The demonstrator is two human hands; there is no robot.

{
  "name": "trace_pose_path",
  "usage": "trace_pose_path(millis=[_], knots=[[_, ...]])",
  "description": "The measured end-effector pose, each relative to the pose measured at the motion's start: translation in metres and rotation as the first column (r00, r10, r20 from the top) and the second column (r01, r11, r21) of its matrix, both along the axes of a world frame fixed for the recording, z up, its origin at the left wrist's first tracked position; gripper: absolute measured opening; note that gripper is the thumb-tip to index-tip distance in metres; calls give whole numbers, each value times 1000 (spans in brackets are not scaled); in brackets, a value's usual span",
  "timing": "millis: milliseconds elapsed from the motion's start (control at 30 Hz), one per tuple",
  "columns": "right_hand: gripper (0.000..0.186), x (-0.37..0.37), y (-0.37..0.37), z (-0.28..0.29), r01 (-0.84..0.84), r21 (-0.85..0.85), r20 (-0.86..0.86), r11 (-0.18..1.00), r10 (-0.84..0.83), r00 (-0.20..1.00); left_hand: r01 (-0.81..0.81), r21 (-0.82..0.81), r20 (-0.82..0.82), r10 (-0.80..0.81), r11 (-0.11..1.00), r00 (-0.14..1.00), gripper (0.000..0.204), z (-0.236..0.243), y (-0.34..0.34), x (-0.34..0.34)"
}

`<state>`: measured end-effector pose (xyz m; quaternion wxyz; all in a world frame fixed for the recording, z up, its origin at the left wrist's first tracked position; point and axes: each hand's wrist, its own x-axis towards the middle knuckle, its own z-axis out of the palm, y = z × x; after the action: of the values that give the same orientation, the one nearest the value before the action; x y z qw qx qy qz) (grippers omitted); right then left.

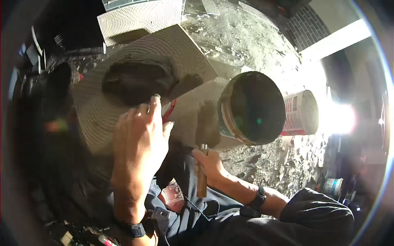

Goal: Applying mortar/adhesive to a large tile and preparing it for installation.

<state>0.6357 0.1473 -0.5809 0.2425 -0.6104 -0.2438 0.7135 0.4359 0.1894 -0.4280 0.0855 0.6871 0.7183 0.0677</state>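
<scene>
Well, from far away I see the left hand (141,127) reach up from the low edge, its back to me and its wrist in a black band (136,230). Its fingers are loose and a bit bent, with the thumb out to the side, so I call it wide; I can't tell if its tips touch anything. The right hand (214,166) comes in low from the right, wrapped snug around a wooden handle (201,186) that points up and down. I can't tell for sure what is on the far end of that tool. Just past the left fingers lies a dark wet lump (137,80), on top of a big tile (186,49) with curvy lines all over it. The left hand hides the near part of the tile and some of a red edge (171,110) next to it. To the right of the tile is a dark bucket (226,117), ahead of the right hand, and it hides part of a pale and red bucket (305,112). At the top I see 1 more lined tile (141,20). Bits and crumbs cover the floor (246,41), and a bright light (342,119) shines at the right.
</scene>
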Motion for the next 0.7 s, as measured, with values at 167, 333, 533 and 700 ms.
trace_pose_path(millis=[167,333,533,700], knots=[[21,9,-1,-36,145,-8,-16,989,-145,989,25,-5,55,-25,1000,998,54,-1,16,11],[28,-5,1,-48,30,198,313,980,-92,945,58,92,9,-59,994,998,54,-6,10,7],[29,-5,2,-53,-89,348,396,933,-60,916,39,10,65,-40,999,997,54,-1,17,12],[24,-21,2,-20,112,139,20,984,-116,993,26,13,19,-27,1000,999,54,-2,10,9]])
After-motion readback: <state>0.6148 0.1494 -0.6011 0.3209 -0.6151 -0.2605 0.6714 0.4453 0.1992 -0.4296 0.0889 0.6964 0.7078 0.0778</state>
